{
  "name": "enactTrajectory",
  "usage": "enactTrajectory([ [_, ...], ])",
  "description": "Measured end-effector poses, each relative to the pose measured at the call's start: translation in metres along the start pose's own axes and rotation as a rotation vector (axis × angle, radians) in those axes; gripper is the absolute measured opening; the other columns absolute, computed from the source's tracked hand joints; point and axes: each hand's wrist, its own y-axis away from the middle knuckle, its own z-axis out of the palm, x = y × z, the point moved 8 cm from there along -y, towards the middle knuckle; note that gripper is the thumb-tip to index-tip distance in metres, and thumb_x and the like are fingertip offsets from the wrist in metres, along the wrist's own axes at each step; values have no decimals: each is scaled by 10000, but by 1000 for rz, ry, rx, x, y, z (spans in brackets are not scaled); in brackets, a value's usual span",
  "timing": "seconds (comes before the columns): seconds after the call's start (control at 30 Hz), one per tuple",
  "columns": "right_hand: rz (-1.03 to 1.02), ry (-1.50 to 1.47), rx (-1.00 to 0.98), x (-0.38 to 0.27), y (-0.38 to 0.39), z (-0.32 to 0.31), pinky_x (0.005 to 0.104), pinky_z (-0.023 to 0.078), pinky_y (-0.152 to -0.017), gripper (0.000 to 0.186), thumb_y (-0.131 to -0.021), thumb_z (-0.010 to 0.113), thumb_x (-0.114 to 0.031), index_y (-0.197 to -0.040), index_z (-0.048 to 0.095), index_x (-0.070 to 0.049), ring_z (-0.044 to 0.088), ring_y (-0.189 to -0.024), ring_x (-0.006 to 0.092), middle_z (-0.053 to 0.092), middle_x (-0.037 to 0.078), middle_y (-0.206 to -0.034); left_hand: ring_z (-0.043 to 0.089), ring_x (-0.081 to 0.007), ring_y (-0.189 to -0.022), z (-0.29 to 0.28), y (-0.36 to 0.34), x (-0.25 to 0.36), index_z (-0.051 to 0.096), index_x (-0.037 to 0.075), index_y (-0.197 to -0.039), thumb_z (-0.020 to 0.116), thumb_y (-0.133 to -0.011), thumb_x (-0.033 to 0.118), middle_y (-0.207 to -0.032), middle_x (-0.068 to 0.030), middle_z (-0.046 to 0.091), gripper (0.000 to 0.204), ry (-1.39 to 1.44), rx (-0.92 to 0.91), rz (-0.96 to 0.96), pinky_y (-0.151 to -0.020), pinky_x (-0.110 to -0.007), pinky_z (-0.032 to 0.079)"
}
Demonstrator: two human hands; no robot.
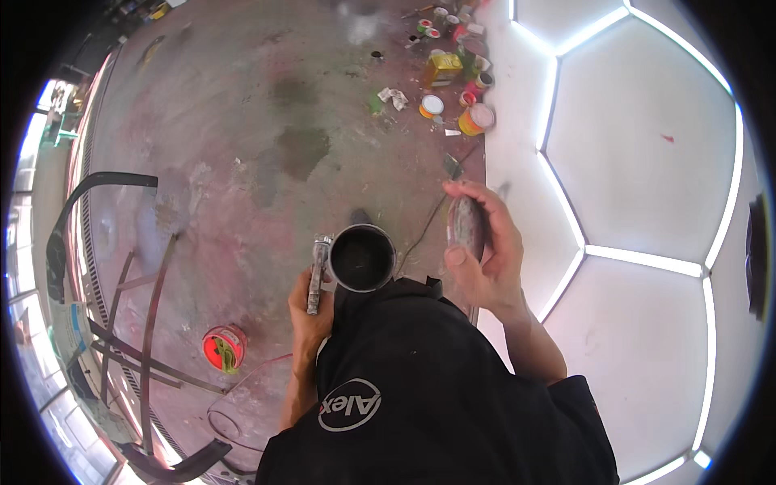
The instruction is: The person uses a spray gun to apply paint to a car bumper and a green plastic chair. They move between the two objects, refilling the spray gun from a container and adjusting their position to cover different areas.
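My left hand is wrapped round a spray gun, its metal body upright in front of my dark shirt. Beside the metal body, the gun's round cup faces up with no lid on; its inside looks dark, and I cannot tell what it contains. Off to the right, apart from the cup, my right hand grips a round, stained lid by its edges, thumb on the near side and fingers on the far side. The lid is tilted nearly edge-on.
Paint cans and a yellow tin crowd the floor by the right wall. A red bucket stands at left, near a frame of bars and a dark curved part. A thin hose crosses the floor.
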Motion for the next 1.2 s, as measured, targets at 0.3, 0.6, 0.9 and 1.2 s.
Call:
enactTrajectory([
  [0.3,-459,188,-589,-21,-124,122,607,413,-1151,707,-778,826,-231,-1365,530,31,603,-1239,445,604,232,-1323,725,-276,-1028,-1,-65,57,625,35,-1340,665,-842,-21,-1119,-142,734,504,-61,149,-12,-908,-365,547],
  [0.6,-842,65,-1170,-31,-128,203,625,327,-1195,696,-840,761,-370,-1380,539,8,527,-1341,445,569,221,-1385,725,-345,-1081,-19,-10,55,618,50,-1374,691,-832,-14,-1185,-171,724,550,21,632,-123,-916,-392,552],
  [0.9,-1387,-23,-1123,-145,-45,257,708,85,-1229,1017,-965,443,-796,-1532,418,48,228,-1576,462,394,244,-1634,676,-441,-1085,-62,106,22,603,29,-1340,712,-811,22,-1191,-199,696,540,-77,1222,-139,-899,-454,557],
  [1.2,-1140,-519,-1253,-240,99,375,584,150,-1264,902,-1041,425,-654,-1592,337,55,271,-1574,418,398,235,-1638,639,-207,-835,-129,293,-44,607,27,-1291,629,-859,-32,-991,-121,664,436,120,1724,-185,-781,-344,513],
])
